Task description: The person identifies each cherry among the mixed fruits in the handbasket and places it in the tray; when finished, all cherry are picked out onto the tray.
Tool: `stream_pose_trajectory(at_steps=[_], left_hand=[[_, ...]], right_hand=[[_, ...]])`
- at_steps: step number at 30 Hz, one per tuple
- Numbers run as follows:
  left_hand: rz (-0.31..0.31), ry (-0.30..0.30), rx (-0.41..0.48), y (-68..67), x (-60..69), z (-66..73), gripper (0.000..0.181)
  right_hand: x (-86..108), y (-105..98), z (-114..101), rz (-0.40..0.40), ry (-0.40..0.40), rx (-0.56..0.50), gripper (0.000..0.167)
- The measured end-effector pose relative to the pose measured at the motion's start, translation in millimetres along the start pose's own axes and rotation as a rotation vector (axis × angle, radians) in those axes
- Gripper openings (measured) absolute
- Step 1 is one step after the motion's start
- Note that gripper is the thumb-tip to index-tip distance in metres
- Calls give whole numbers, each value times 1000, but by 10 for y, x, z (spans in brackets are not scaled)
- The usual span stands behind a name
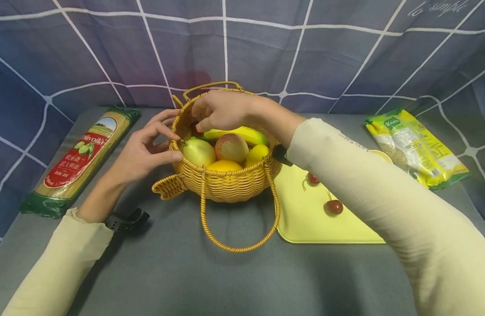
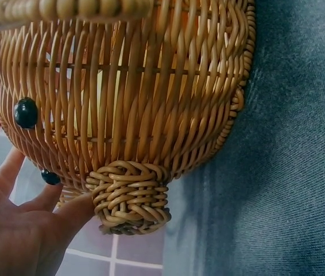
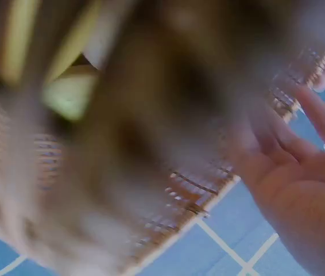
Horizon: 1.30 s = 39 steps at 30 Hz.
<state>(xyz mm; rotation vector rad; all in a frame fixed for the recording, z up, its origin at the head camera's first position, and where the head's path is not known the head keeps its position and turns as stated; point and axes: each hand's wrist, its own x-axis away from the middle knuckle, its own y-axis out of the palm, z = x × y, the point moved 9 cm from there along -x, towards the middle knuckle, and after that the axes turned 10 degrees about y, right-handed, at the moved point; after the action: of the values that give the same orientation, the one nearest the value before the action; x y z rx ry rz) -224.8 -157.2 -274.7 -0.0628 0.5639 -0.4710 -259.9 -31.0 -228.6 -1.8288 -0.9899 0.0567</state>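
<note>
A woven wicker basket holds a pear, a peach, bananas, a lemon and an orange-yellow fruit. My left hand touches the basket's left rim with fingertips and thumb; the left wrist view shows this hand beside the wicker wall. Over the basket's back left, my right hand reaches in with fingers bent downward. Near its thumb lies a small dark red fruit, mostly hidden; whether the fingers pinch it cannot be seen. Blur covers much of the right wrist view.
On a yellow tray at the right lie two cherries, partly under my right forearm. A green-and-yellow Knorr bag stands farther right. Spaghetti in a pack lies left. The basket's front handle hangs toward me.
</note>
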Motion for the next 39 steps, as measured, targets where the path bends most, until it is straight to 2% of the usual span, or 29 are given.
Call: stream_pose_trajectory(at_steps=[4,7,14,21,23,28,32,36,39], left_hand=[[-1,-3,-14,-4,4,-4,21],[-6,-5,-23,-2,2,-10,21],[-15,-15,-38,5,1,-31,21],[-8,-27,-56,2,16,-42,22],[-7,-24,-60,-1,17,-37,22],[-5,-13,-59,-6,19,-24,22],[-5,-16,-52,-4,21,-23,22],[-3,-18,-47,5,20,-26,22],[-3,-16,-46,12,17,-28,21]], right_hand=[[26,-9,-81,-77,-19,65,36],[1,-5,-99,-92,-21,117,37],[-180,22,-103,-144,-33,89,33],[-325,203,126,-295,152,11,47],[-360,254,171,-315,176,13,53],[-433,343,191,-316,161,45,60],[-467,377,195,-311,166,71,60],[-461,343,178,-287,151,73,57],[-417,285,152,-280,145,28,53]])
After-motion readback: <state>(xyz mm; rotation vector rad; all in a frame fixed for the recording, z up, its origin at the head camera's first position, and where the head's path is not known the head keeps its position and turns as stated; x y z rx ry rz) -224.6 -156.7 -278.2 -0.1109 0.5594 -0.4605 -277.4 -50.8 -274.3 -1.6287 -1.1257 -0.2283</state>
